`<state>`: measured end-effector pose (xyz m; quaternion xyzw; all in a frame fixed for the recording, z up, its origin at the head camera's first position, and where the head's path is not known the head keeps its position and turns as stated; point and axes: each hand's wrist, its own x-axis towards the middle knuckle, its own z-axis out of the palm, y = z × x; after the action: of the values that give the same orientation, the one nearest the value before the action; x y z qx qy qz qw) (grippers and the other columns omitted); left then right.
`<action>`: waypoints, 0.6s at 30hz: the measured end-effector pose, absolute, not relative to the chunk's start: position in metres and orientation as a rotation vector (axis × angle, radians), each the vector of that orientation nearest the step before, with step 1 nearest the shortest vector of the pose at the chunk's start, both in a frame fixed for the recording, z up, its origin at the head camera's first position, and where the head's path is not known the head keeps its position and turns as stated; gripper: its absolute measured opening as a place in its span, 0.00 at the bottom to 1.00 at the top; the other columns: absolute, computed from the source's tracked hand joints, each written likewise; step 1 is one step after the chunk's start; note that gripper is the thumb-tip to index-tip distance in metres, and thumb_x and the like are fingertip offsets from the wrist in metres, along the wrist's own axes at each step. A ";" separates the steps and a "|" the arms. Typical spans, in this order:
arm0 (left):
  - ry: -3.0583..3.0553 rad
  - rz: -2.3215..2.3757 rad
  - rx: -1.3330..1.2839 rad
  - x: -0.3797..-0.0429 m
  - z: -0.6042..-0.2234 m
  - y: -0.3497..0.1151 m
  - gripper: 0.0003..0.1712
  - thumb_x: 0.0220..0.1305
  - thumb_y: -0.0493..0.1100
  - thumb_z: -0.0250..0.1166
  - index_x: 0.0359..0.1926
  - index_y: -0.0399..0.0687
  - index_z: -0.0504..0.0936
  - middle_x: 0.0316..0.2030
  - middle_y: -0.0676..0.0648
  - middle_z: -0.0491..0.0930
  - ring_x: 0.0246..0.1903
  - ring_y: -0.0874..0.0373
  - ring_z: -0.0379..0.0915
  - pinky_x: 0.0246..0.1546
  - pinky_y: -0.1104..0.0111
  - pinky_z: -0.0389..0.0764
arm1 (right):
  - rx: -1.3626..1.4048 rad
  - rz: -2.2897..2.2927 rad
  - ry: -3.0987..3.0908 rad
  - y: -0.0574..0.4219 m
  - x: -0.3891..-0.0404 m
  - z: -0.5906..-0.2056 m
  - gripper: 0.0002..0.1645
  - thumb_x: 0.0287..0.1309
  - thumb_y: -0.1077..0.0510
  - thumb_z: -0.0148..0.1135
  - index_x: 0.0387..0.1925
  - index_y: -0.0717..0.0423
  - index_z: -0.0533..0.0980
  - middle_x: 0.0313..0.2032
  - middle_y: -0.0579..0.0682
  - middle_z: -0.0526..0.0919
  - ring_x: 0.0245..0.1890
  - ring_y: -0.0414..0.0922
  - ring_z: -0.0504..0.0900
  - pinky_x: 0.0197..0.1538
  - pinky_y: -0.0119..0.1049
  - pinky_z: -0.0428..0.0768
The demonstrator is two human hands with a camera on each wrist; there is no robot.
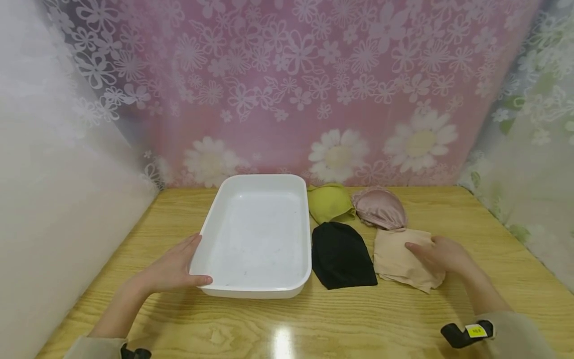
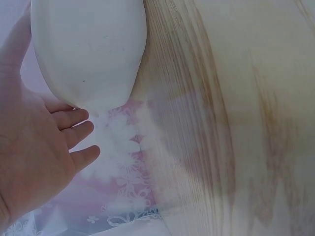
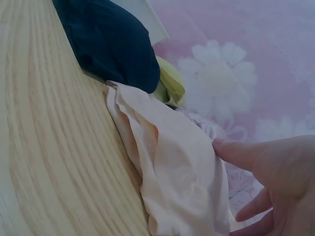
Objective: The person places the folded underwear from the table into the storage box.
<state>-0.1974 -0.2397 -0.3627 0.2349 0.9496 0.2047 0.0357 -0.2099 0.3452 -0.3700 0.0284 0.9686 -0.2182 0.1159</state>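
A white rectangular tray (image 1: 257, 294) with raised walls lies on the table. At its near left corner is my left hand (image 1: 172, 267), the thumb lying at the near rim and the other fingers along the left side. In the left wrist view, extended fingers (image 2: 76, 129) show beside the tray wall. To the right, my right hand (image 1: 448, 257) rests at a folded beige fabric piece (image 1: 396, 259). Its thumb lies over the cloth in the head view, with the fingers spread at the right edge. The right wrist view shows the cloth's loose layered folds (image 3: 172, 162).
Against the tray's right side lie a black folded fabric piece (image 1: 343, 257) and a yellow-green, cup-shaped bra (image 1: 331, 202). Farther right is a mauve satin bra (image 1: 381, 207), folded, touching the beige piece. A pink flowered curtain (image 1: 278, 99) hangs behind the wooden table (image 1: 224, 329).
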 end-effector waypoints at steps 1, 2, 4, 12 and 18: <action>2.915 0.628 0.721 -0.198 -0.363 -0.239 0.62 0.50 0.64 0.66 0.66 0.21 0.47 0.65 0.25 0.49 0.65 0.31 0.45 0.60 0.41 0.53 | 0.073 -0.623 2.858 0.343 -0.210 -0.371 0.62 0.59 0.29 0.44 0.58 0.89 0.50 0.56 0.85 0.54 0.54 0.78 0.57 0.51 0.65 0.64; 2.913 0.627 0.726 -0.198 -0.362 -0.239 0.62 0.50 0.64 0.66 0.66 0.20 0.47 0.65 0.25 0.49 0.64 0.31 0.45 0.60 0.41 0.53 | 0.063 -0.604 2.879 0.341 -0.209 -0.372 0.62 0.58 0.29 0.45 0.57 0.89 0.50 0.56 0.85 0.55 0.54 0.78 0.58 0.51 0.65 0.65; 2.916 0.626 0.728 -0.198 -0.362 -0.238 0.62 0.50 0.63 0.66 0.66 0.20 0.47 0.65 0.25 0.50 0.64 0.31 0.46 0.59 0.41 0.54 | 0.052 -0.580 2.909 0.337 -0.210 -0.372 0.62 0.57 0.29 0.47 0.56 0.90 0.52 0.55 0.85 0.57 0.53 0.77 0.60 0.50 0.64 0.66; 2.929 0.603 0.721 -0.196 -0.360 -0.237 0.61 0.49 0.63 0.67 0.66 0.22 0.48 0.65 0.25 0.52 0.63 0.31 0.48 0.58 0.41 0.56 | 0.097 -0.564 2.923 0.331 -0.214 -0.373 0.62 0.52 0.34 0.58 0.56 0.90 0.50 0.53 0.85 0.59 0.51 0.77 0.62 0.49 0.63 0.68; 2.930 0.608 0.717 -0.196 -0.361 -0.237 0.61 0.50 0.63 0.66 0.66 0.22 0.49 0.64 0.25 0.52 0.63 0.31 0.48 0.58 0.40 0.56 | 0.114 -0.685 2.874 0.335 -0.218 -0.380 0.62 0.50 0.37 0.63 0.56 0.89 0.51 0.54 0.85 0.56 0.52 0.77 0.59 0.50 0.62 0.67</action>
<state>-0.1961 -0.2369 -0.3605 0.2329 0.9517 0.1973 0.0320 -0.2179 0.3354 -0.3798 0.0383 0.9679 -0.2307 0.0923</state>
